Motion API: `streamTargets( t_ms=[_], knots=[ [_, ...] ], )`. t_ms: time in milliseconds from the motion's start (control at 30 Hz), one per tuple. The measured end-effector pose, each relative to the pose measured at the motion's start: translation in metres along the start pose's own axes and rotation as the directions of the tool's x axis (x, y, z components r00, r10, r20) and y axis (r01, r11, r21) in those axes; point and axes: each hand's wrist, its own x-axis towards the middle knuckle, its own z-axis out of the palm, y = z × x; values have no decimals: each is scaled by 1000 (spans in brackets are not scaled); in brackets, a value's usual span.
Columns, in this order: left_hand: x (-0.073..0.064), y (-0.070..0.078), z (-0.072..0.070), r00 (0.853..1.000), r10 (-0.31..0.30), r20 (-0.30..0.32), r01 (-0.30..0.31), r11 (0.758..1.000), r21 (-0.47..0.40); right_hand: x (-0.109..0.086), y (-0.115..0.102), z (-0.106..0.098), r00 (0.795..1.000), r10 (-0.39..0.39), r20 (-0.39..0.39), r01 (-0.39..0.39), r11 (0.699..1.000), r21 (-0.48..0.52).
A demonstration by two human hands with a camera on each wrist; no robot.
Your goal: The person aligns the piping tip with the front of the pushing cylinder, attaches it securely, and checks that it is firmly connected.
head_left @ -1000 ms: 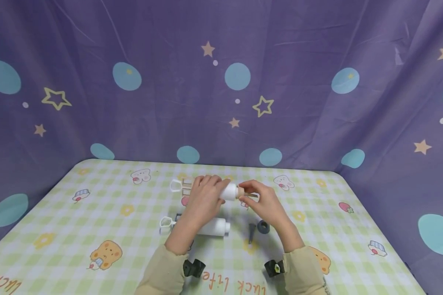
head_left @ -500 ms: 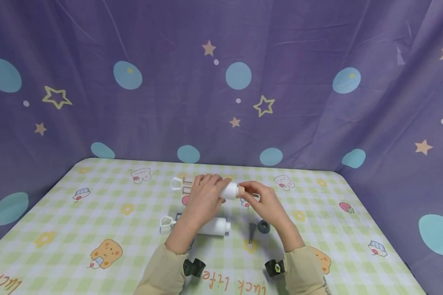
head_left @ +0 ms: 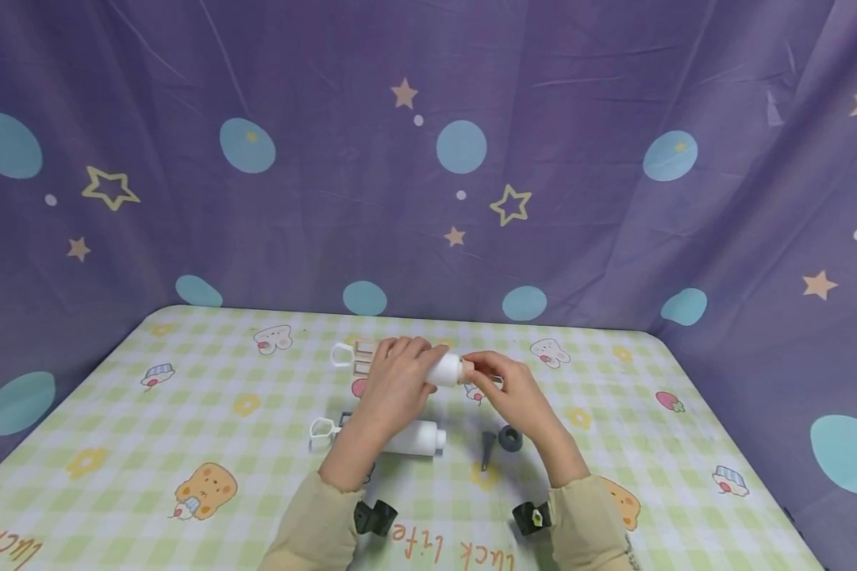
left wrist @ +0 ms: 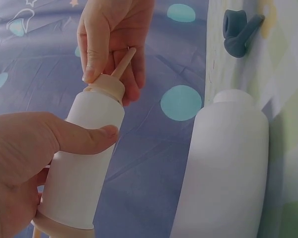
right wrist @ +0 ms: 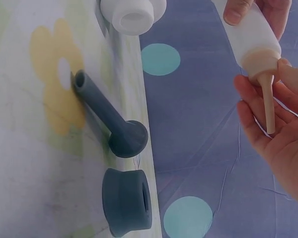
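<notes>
My left hand [head_left: 393,388] grips the white barrel [left wrist: 84,163] of a large syringe, thumb laid across it. Its ring-shaped plunger handle [head_left: 341,355] sticks out to the left, beside beige finger grips. On the right end sits a beige collar [right wrist: 260,62] with a slim beige nozzle [right wrist: 268,106] pointing out of it. My right hand [head_left: 510,388] pinches this collar between thumb and fingers, the nozzle lying over the palm. The syringe is held above the table, roughly level in the head view.
A second white syringe [head_left: 414,438] lies on the checked tablecloth [head_left: 278,444], partly behind my left forearm, its right end uncapped. To its right lie a dark blue-grey nozzle [right wrist: 104,109] and a matching ring-shaped collar [right wrist: 124,201]. A purple curtain [head_left: 314,198] hangs behind the table.
The right fingers have turned slightly on the collar, and the nozzle is now mostly hidden behind them in the head view. The left hand stays in place; the loose parts have not moved.
</notes>
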Motion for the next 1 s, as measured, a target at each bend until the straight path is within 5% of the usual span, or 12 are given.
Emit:
streamTargets(
  t_ms=[467, 1000],
  knots=[
    [-1, -1, 0, 1000, -2, 11, 3, 999, -34, -1, 1, -3, 999, -1, 38, 0, 1000, 14],
    [-1, -2, -1, 1000, -20, 18, 21, 999, -42, 1, 3, 0, 996, -69, -49, 70, 997, 35]
  ],
)
